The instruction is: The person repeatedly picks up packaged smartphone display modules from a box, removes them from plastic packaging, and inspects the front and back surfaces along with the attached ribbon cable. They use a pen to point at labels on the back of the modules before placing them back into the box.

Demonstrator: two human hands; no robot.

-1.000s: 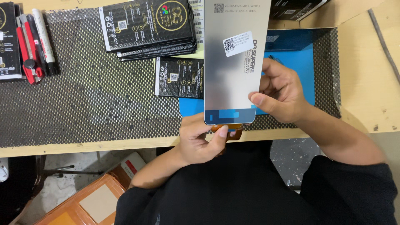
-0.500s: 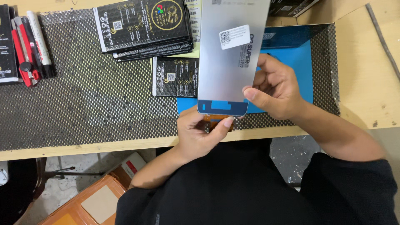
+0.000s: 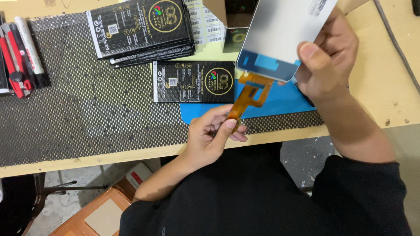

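Inspection step, by the look of it: right hand clamped on the lower right edge of a flat silver-backed display panel, thumb pressed over the face, fingers behind; panel held tilted, off the tabletop, its upper part cut off by the frame edge; blue film strip visible along the lower border. Left hand pinching the free end of the orange flex ribbon between thumb and fingertips, ribbon drawn out and down from the panel's lower edge, kinked in steps along its length; lower end hidden in the pinch.

Below both: a blue mat lying on black mesh matting; one black bubble pouch flat just left of the mat, a stack of similar pouches further back; red-handled tools and a white marker at the far left; a small open carton behind the panel; a cardboard box on the floor below.

Judged next: gentle handling of the ribbon, no sharp crease or tug at the joint with the panel; steady grip on the panel edges only; likely risk, a tear at the ribbon root or a slip of the panel toward the tabletop.
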